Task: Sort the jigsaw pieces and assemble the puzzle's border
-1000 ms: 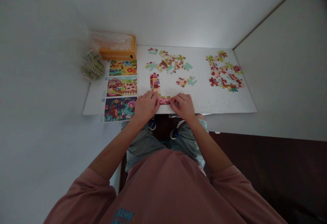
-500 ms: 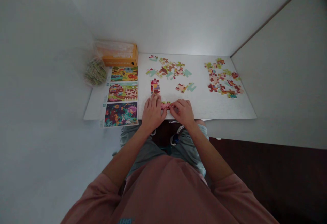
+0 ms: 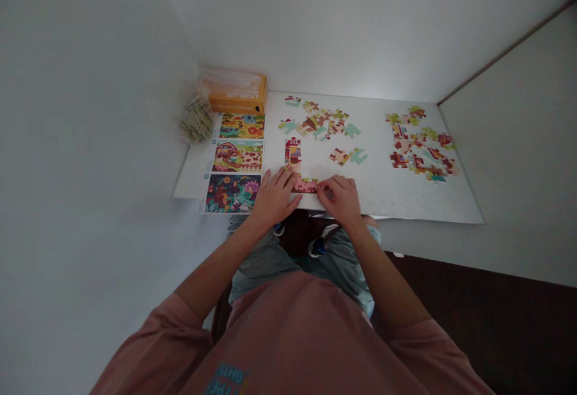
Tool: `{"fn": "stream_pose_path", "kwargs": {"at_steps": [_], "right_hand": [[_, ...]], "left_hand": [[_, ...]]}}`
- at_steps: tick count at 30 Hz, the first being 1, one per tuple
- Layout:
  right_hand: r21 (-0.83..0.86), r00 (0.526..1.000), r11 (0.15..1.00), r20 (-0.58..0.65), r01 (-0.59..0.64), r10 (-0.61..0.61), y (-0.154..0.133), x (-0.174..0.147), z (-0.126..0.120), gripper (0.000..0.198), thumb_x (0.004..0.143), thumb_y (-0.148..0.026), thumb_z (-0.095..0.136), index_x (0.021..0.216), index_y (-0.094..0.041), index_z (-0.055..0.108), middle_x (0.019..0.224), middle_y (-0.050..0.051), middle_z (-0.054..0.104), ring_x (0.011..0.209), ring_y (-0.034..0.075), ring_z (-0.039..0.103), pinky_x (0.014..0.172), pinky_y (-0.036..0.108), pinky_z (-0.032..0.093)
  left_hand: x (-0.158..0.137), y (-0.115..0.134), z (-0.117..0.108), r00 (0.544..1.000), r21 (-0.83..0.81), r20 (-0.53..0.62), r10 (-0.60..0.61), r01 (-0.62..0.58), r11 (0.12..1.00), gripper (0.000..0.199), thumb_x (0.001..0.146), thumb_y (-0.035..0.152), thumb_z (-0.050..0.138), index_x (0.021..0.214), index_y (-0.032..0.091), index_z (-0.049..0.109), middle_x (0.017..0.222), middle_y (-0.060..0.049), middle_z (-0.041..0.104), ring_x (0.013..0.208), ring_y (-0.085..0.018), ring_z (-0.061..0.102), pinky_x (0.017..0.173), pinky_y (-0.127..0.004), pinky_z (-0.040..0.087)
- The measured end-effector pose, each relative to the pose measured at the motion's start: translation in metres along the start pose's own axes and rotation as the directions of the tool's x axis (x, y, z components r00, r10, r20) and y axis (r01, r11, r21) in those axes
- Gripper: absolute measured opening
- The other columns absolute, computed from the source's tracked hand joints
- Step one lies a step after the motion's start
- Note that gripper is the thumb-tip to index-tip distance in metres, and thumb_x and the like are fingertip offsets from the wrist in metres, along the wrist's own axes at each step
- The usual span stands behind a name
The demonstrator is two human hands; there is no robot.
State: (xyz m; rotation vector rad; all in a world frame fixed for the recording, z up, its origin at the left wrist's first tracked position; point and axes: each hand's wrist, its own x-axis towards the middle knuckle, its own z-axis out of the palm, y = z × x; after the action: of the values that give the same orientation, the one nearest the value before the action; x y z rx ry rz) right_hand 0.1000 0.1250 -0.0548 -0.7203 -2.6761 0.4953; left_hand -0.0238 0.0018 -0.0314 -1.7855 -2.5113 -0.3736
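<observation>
My left hand (image 3: 274, 198) lies with its fingers spread, the fingertips resting on the lower left part of a joined jigsaw section. That section has a red barn part (image 3: 293, 150) running upward and a pink row (image 3: 307, 186) running right along the table's front edge. At the right end of the pink row, my right hand (image 3: 341, 198) has its thumb and forefinger pinched on a puzzle piece, mostly hidden by the fingers. Several loose puzzle pieces (image 3: 321, 121) lie beyond the hands, and a cream and mint pair (image 3: 348, 156) sits nearer.
To the left lies a sheet with three printed pictures (image 3: 238, 156), its bottom edge past the table's front. Behind it stand an orange box (image 3: 238, 101) and a clear bag of pieces (image 3: 197, 119). More puzzle pieces (image 3: 421, 145) cover the right side. White walls enclose the table (image 3: 406, 199).
The view has swung, shifting everything rightward in the picture. My left thumb has drawn back from the pink row, uncovering more of it. My right fingers stay at its right end.
</observation>
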Motion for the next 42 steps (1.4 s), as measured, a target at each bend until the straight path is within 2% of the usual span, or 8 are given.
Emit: {"fn": "stream_pose_path", "kwargs": {"at_steps": [9, 19, 23, 27, 31, 35, 42], "right_hand": [[-0.031, 1.0, 0.999, 0.025, -0.015, 0.015, -0.003, 0.001, 0.0, 0.022, 0.076, -0.034, 0.031, 0.084, -0.027, 0.051, 0.079, 0.004, 0.052, 0.082, 0.02, 0.043, 0.075, 0.037, 0.028], [-0.015, 0.998, 0.998, -0.023, -0.061, 0.061, -0.001, 0.007, -0.003, 0.021, 0.077, -0.033, 0.031, 0.084, -0.028, 0.05, 0.08, 0.002, 0.052, 0.08, 0.017, 0.046, 0.074, 0.035, 0.032], [-0.079, 0.999, 0.996, -0.032, -0.028, 0.026, 0.005, 0.041, -0.006, 0.026, 0.076, -0.035, 0.033, 0.097, -0.028, 0.045, 0.091, 0.003, 0.049, 0.09, 0.019, 0.041, 0.076, 0.037, 0.03], [-0.188, 0.999, 0.982, -0.04, -0.02, 0.013, 0.008, 0.093, 0.004, 0.039, 0.076, -0.038, 0.03, 0.113, -0.025, 0.03, 0.112, 0.004, 0.035, 0.101, 0.023, 0.03, 0.08, 0.042, 0.025], [-0.253, 0.999, 0.967, -0.034, -0.02, 0.012, 0.008, 0.124, 0.017, 0.044, 0.076, -0.044, 0.028, 0.116, -0.026, 0.025, 0.119, 0.001, 0.025, 0.106, 0.025, 0.022, 0.083, 0.046, 0.018], [-0.274, 1.0, 0.962, 0.005, 0.002, -0.001, 0.009, 0.114, 0.013, 0.037, 0.078, -0.039, 0.026, 0.114, -0.029, 0.028, 0.12, -0.003, 0.024, 0.108, 0.023, 0.019, 0.085, 0.045, 0.015], [-0.265, 0.995, 0.96, 0.075, 0.09, -0.072, 0.019, 0.064, -0.013, 0.034, 0.078, -0.037, 0.027, 0.112, -0.031, 0.031, 0.121, -0.006, 0.022, 0.111, 0.018, 0.014, 0.088, 0.038, 0.015]], "left_hand": [[-0.005, -0.033, -0.01, 0.997, -0.023, 0.017, 0.074, -0.074, 0.997, 0.036, 0.075, 0.034, 0.029, 0.111, 0.029, 0.029, 0.122, 0.007, 0.018, 0.113, -0.014, 0.005, 0.095, -0.037, 0.008], [-0.005, -0.034, -0.008, 0.998, -0.075, -0.008, 0.067, -0.068, 0.995, 0.037, 0.075, 0.032, 0.031, 0.111, 0.032, 0.028, 0.121, 0.008, 0.02, 0.113, -0.014, 0.007, 0.094, -0.038, 0.012], [-0.004, -0.033, -0.01, 0.997, -0.058, -0.02, 0.068, -0.069, 0.996, 0.037, 0.074, 0.032, 0.033, 0.11, 0.032, 0.029, 0.12, 0.007, 0.023, 0.113, -0.015, 0.009, 0.094, -0.038, 0.012], [-0.004, -0.03, -0.013, 0.998, -0.035, -0.026, 0.057, -0.058, 0.998, 0.036, 0.073, 0.031, 0.033, 0.11, 0.031, 0.031, 0.12, 0.005, 0.023, 0.112, -0.015, 0.01, 0.094, -0.039, 0.013], [-0.002, -0.029, -0.015, 0.999, -0.027, -0.018, 0.048, -0.049, 0.998, 0.036, 0.073, 0.03, 0.034, 0.108, 0.032, 0.032, 0.12, 0.006, 0.024, 0.112, -0.016, 0.011, 0.094, -0.039, 0.014], [0.0, -0.028, -0.015, 0.999, -0.025, -0.003, 0.049, -0.049, 0.998, 0.034, 0.073, 0.031, 0.033, 0.107, 0.032, 0.034, 0.121, 0.008, 0.021, 0.112, -0.015, 0.01, 0.094, -0.038, 0.013], [0.002, -0.027, -0.012, 0.998, -0.042, 0.021, 0.059, -0.058, 0.997, 0.035, 0.073, 0.031, 0.033, 0.107, 0.032, 0.033, 0.119, 0.008, 0.024, 0.112, -0.016, 0.009, 0.094, -0.041, 0.012]]}}
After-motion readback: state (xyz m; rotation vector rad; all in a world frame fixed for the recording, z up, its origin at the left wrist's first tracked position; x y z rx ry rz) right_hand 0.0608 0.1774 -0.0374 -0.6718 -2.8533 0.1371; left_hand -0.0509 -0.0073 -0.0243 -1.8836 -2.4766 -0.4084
